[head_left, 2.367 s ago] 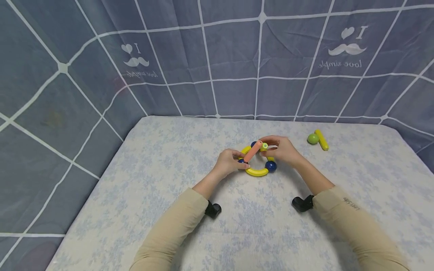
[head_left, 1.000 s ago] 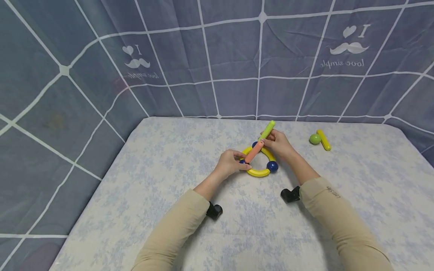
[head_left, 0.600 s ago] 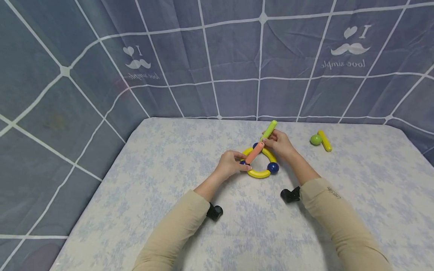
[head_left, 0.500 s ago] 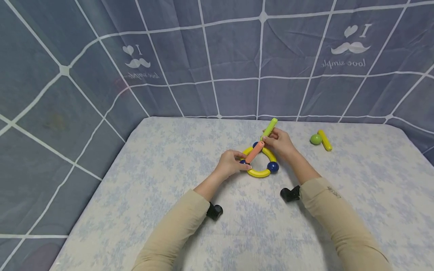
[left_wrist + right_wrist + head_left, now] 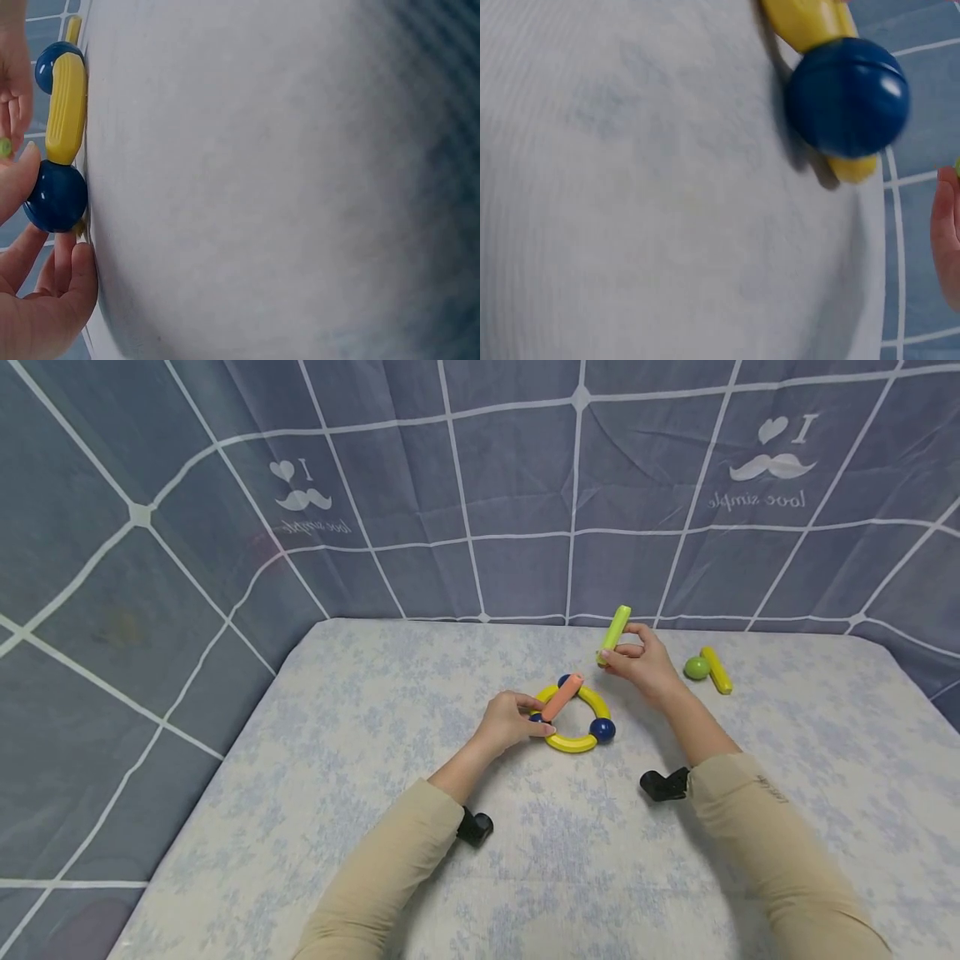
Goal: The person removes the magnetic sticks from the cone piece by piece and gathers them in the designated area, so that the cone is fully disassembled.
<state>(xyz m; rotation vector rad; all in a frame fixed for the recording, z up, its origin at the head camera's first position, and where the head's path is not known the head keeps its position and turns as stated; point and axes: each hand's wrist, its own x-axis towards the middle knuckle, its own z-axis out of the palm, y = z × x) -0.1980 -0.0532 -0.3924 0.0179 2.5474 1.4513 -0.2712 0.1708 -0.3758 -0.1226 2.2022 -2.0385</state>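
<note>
A ring of yellow curved magnetic sticks (image 5: 572,744) joined by blue balls (image 5: 602,729) lies on the table. My left hand (image 5: 508,720) grips the ball at the ring's left, thumb in front and fingers behind; the left wrist view shows that blue ball (image 5: 56,196) between them. From it an orange stick (image 5: 562,697) slants up to the right, its upper end free. Beyond the ring, my right hand (image 5: 647,665) pinches a lime-green stick (image 5: 615,633) by its lower end, raised and apart from the ring. Only fingertips of this hand show in the right wrist view.
A green ball (image 5: 697,668) and a straight yellow stick (image 5: 717,671) lie side by side at the back right of the table (image 5: 360,710). A blue gridded curtain (image 5: 517,485) hangs behind and to the left. Black wrist cameras (image 5: 476,827) jut from both sleeves.
My right hand has carried the lime-green stick away from the orange stick's upper end, back and to the right. Earlier the green stick was turned end-on there. My left hand stays on the ring.
</note>
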